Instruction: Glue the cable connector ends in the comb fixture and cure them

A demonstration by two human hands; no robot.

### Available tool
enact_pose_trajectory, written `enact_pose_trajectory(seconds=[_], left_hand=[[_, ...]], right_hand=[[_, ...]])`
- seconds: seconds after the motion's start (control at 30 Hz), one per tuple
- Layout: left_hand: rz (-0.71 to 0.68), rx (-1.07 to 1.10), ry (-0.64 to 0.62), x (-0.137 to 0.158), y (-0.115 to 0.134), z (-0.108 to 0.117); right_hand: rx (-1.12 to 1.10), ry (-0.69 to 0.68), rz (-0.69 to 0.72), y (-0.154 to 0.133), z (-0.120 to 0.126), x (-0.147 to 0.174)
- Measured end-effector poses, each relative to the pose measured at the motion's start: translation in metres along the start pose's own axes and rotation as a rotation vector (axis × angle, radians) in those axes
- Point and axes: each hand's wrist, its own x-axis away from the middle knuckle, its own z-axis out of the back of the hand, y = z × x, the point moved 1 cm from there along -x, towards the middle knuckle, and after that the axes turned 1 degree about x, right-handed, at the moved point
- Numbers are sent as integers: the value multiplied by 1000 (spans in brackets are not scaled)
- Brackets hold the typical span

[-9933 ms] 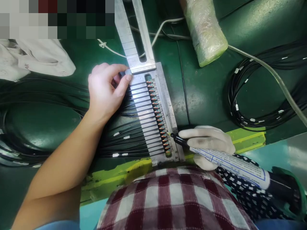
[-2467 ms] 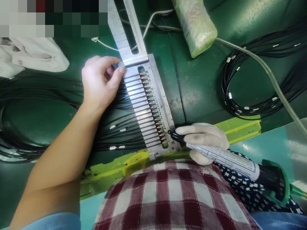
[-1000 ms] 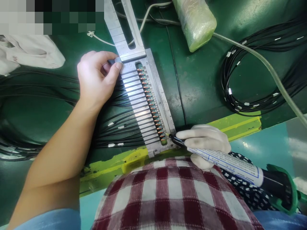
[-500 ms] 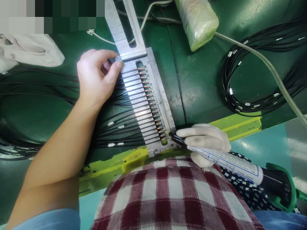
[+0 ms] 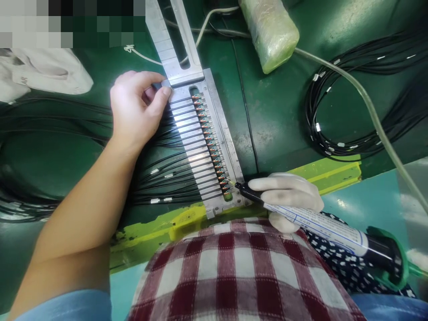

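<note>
A metal fixture (image 5: 195, 165) lies on the green bench, with black cables (image 5: 187, 119) laid side by side across it. Their stripped ends meet a row of small green circuit boards (image 5: 216, 151) in the fixture's slot. My bare left hand (image 5: 138, 104) pinches the fixture's upper left edge between thumb and fingers. In my gloved right hand (image 5: 289, 196) is a dispensing syringe (image 5: 317, 227) with a printed label, a black front end and a green adapter at its rear. Its thin needle tip points at the boards near the lower end of the row.
Coiled black cables (image 5: 312, 116) with white tags lie at the right, and more cables (image 5: 30, 209) at the left. A plastic-wrapped green block (image 5: 270, 35) sits at the back beside a pale hose (image 5: 364, 93). A white glove (image 5: 56, 73) rests at the left. Yellow edging (image 5: 160, 227) lines the bench front.
The syringe tip has shifted slightly up and left along the row of boards. My left hand keeps its pinch on the fixture. The view has moved a little.
</note>
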Motion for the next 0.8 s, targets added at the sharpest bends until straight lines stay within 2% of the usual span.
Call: enact_pose_trajectory(seconds=[0.17, 0.6, 0.8], left_hand=[[22, 8, -4, 0, 0, 0], [-8, 1, 12, 0, -1, 0], [-1, 7, -6, 0, -1, 0]], right_hand=[[-19, -49, -18, -7, 2, 2], [-44, -16, -103, -5, -4, 10], [-46, -10, -85, -4, -5, 11]])
